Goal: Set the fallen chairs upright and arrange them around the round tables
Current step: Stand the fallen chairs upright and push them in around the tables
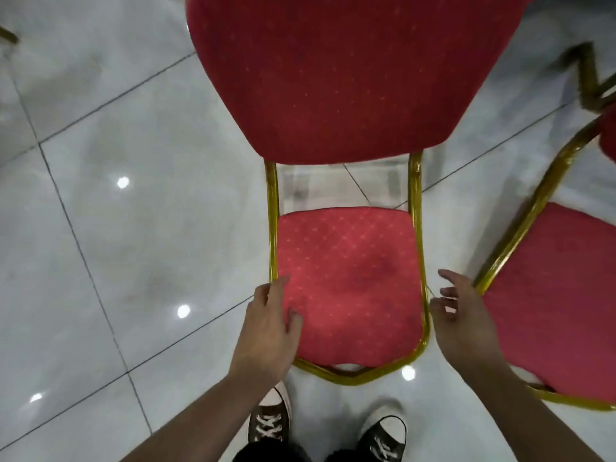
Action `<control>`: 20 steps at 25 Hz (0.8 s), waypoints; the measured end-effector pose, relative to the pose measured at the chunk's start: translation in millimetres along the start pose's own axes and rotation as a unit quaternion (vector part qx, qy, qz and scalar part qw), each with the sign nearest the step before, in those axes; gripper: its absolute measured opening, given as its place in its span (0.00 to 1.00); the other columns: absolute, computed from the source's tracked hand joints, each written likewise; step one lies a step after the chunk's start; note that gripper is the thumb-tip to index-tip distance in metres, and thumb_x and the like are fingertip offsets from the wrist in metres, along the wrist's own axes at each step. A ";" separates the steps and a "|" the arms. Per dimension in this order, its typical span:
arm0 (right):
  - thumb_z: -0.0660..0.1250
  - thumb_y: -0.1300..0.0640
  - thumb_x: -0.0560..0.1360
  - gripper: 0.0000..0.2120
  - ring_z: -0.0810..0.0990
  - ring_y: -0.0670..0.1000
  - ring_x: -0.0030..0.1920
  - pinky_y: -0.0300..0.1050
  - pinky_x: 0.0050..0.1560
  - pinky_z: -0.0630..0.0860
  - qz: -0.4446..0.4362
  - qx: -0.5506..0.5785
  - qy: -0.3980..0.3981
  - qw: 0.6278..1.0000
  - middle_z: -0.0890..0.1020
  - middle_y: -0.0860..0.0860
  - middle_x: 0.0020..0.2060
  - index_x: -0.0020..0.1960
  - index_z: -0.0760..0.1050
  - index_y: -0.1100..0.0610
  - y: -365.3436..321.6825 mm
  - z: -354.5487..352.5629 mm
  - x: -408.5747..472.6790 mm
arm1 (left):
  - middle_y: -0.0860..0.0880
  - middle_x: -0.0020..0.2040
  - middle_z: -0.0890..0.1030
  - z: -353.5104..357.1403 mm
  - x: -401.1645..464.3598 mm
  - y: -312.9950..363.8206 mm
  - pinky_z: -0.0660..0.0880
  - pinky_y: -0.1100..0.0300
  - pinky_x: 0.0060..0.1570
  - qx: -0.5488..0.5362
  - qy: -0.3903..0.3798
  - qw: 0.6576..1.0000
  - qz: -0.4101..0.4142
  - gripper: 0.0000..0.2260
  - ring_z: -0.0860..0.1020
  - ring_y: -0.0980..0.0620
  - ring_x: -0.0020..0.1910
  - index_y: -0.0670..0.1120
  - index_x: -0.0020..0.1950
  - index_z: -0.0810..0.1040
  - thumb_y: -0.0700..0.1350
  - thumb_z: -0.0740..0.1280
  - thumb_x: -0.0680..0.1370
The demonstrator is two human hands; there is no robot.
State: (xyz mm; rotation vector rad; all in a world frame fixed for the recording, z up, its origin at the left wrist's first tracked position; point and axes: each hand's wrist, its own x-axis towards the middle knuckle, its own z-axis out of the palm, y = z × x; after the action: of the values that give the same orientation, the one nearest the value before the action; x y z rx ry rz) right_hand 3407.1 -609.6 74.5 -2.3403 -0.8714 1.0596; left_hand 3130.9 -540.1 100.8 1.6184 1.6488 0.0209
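A red chair [346, 201] is standing upright in the frame's centre. The left hand [270, 325] is touching its seat edge with relaxed fingers; the right hand [463, 315] is hovering spread beside it. Next, probably, both are gripping the seat and carrying it to a table.

the red chair [346, 281] loses its backrest top to the upper edge; the second red chair [550, 295] runs off the right edge, its gold frame blurred

One head-worn wide-angle view looks steeply down from close above at a red chair [346, 285] and tiled floor [100, 228], the person's shoes [383, 431] at the bottom edge
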 end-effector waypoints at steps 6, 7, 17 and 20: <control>0.63 0.43 0.80 0.29 0.76 0.63 0.63 0.60 0.63 0.74 0.092 0.001 0.031 0.995 0.74 0.60 0.67 0.78 0.58 0.45 132.7 98.3 103.6 | 0.39 0.75 0.64 114.0 98.5 -127.2 0.68 0.43 0.71 -0.027 -0.005 0.994 -0.104 0.32 0.69 0.38 0.71 0.62 0.81 0.44 0.53 0.60 0.83; 0.61 0.39 0.80 0.29 0.76 0.64 0.64 0.58 0.63 0.73 0.090 -0.004 0.017 0.996 0.74 0.58 0.68 0.77 0.57 0.42 143.5 107.1 109.8 | 0.39 0.74 0.67 125.1 106.9 -136.5 0.69 0.44 0.71 -0.048 -0.017 0.993 -0.107 0.34 0.71 0.39 0.70 0.67 0.80 0.40 0.54 0.60 0.83; 0.62 0.45 0.80 0.30 0.73 0.63 0.68 0.59 0.69 0.68 0.043 -0.007 -0.009 0.999 0.74 0.59 0.70 0.79 0.58 0.49 60.4 62.5 20.9 | 0.43 0.55 0.75 34.8 39.2 -109.8 0.78 0.44 0.61 -0.078 -0.015 0.989 -0.125 0.37 0.79 0.47 0.50 0.77 0.74 0.39 0.62 0.64 0.79; 0.64 0.46 0.80 0.31 0.73 0.66 0.69 0.57 0.69 0.66 0.102 -0.027 -0.019 0.994 0.72 0.63 0.71 0.79 0.59 0.51 -26.9 8.4 -46.8 | 0.47 0.57 0.74 -55.4 -23.7 -63.1 0.78 0.45 0.61 -0.039 0.000 0.988 -0.147 0.34 0.79 0.48 0.53 0.76 0.75 0.42 0.68 0.60 0.77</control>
State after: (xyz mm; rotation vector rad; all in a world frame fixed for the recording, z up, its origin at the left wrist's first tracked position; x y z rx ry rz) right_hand 3366.8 -621.8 109.2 -2.5032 -0.6927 1.1770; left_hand 3045.3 -543.2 117.0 1.3038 1.8487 -0.0644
